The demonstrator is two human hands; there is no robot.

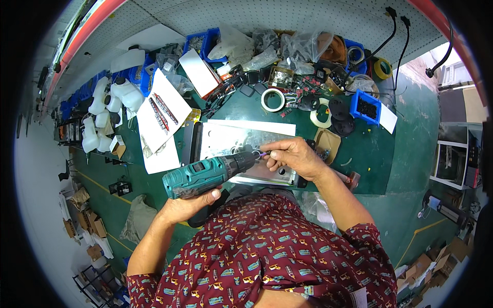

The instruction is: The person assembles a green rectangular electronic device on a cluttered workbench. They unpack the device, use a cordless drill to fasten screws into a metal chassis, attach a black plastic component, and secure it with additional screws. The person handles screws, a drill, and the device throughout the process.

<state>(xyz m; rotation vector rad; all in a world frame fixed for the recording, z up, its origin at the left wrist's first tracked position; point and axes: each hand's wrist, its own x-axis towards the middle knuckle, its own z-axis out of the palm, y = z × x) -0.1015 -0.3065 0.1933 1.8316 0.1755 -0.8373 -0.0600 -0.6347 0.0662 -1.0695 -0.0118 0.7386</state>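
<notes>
My left hand (191,206) is wrapped round the grip of a teal and black cordless drill (197,177), which lies nearly level with its chuck pointing right. At the chuck's tip, my right hand (297,156) pinches a small purplish bit (264,154) between thumb and fingertips. Whether the bit is seated in the chuck I cannot tell. Beneath both hands is a shiny metal panel (221,139) with holes, set against a dark frame (192,142) on the green bench. The drill and right hand cover part of the panel.
White sheets (162,120) with red and black strips lie left. Beyond the panel are a tape roll (272,100), black discs (343,126) and a blue bin (365,108) of small dark parts. A cardboard tray (327,144) and a hammer-like tool (353,180) sit near my right forearm.
</notes>
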